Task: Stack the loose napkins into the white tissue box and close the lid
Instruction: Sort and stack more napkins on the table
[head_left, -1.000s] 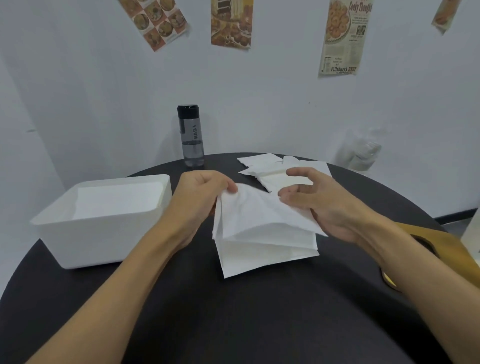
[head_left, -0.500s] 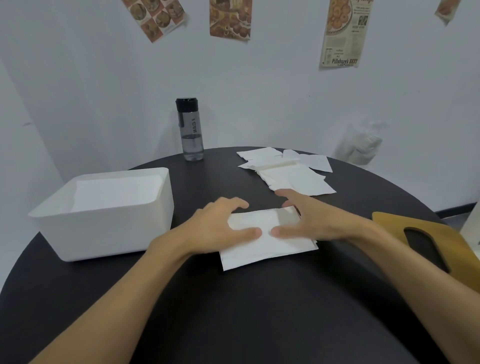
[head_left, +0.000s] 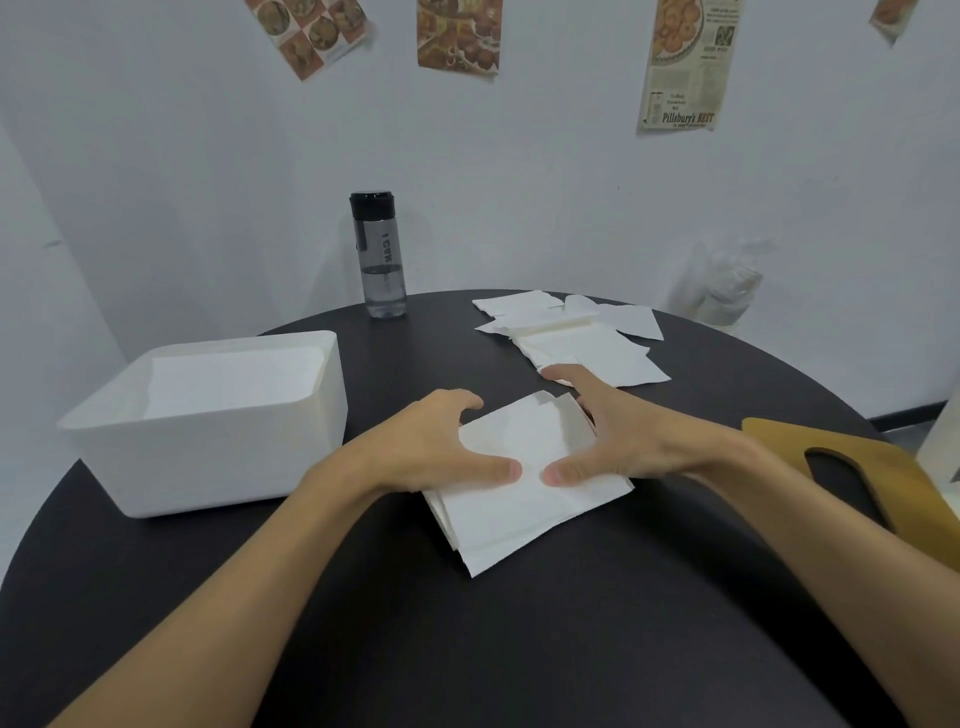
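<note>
A small stack of white napkins (head_left: 524, 499) lies on the black round table (head_left: 519, 649) in front of me. My left hand (head_left: 431, 452) grips its left side, thumb on top and fingers curved round the far edge. My right hand (head_left: 628, 441) grips its right side the same way. The white tissue box (head_left: 234, 462) stands open at the left, with white paper inside. Its tan wooden lid (head_left: 852, 462), with a slot cut in it, lies at the table's right edge. More loose napkins (head_left: 582, 338) are scattered behind my right hand.
A grey water bottle (head_left: 379, 260) with a black cap stands at the table's back, between box and loose napkins. A clear plastic bag (head_left: 722, 291) sits by the wall at the back right. Posters hang on the white wall.
A second ago both hands held a napkin lifted above the stack. They then pressed it flat. Now they cup the stack's sides, and the stack has turned slightly on the table.
</note>
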